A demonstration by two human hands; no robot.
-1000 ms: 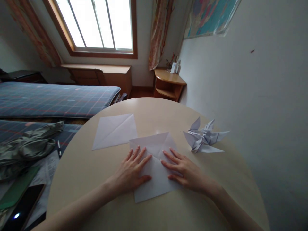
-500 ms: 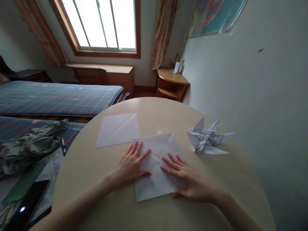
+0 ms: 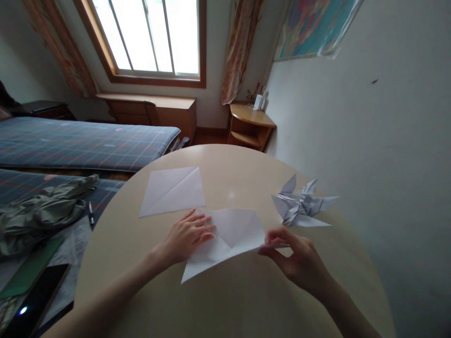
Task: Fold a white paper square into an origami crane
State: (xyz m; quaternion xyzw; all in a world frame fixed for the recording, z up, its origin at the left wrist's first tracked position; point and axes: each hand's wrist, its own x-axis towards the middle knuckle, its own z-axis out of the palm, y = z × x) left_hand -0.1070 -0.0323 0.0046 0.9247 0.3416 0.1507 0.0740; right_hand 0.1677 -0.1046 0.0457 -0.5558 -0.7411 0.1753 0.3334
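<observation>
A creased sheet of white paper (image 3: 234,227) lies partly raised on the round table (image 3: 225,310). My left hand (image 3: 190,232) rests on its left side, fingers stretched out over the paper. At the right edge, my right hand (image 3: 294,253) pinches the sheet between thumb and fingers, and that side lifts off the table. Behind my left hand, a second white sheet (image 3: 174,190) lies flat with a diagonal crease. Several folded paper cranes (image 3: 301,204) sit in a cluster just beyond my right hand.
A plaid mattress (image 3: 88,143) lies left of the table. Near the table's left edge are crumpled grey-green cloth (image 3: 45,211), a pen (image 3: 91,212), a green booklet (image 3: 30,267) and a dark phone (image 3: 38,300). A white wall (image 3: 387,164) stands close on the right.
My right hand has gone from lying spread on the sheet to pinching its right edge. The sheet has turned and lifted on that side. My left hand has shifted slightly left.
</observation>
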